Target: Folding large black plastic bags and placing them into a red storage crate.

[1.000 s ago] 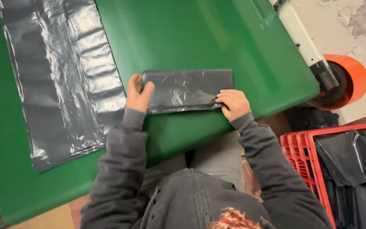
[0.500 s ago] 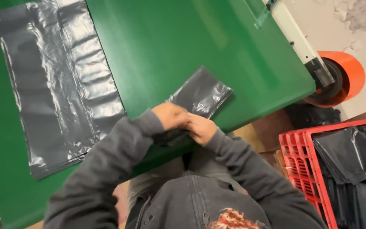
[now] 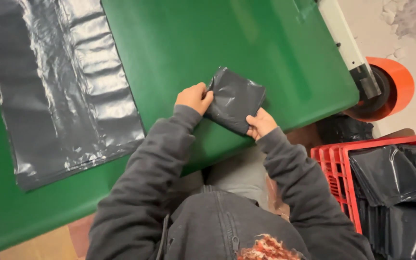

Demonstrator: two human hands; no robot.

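Note:
A small folded black plastic bag (image 3: 234,98) lies on the green table (image 3: 188,43), folded to a compact rectangle and turned at an angle. My left hand (image 3: 194,97) grips its left edge with the fingers curled over the fold. My right hand (image 3: 260,123) pinches its lower right corner near the table's front edge. Both forearms are in dark grey sleeves.
A large flat black plastic bag (image 3: 58,86) is spread out on the left of the table. A red crate (image 3: 333,166) holding several folded black bags (image 3: 391,175) stands at the lower right. An orange roll (image 3: 388,86) on a white bracket sits beyond the table's right end.
The bag was a long strip held at both ends; my hands came together, folded it in half, and now hold the smaller rectangle, turned at an angle.

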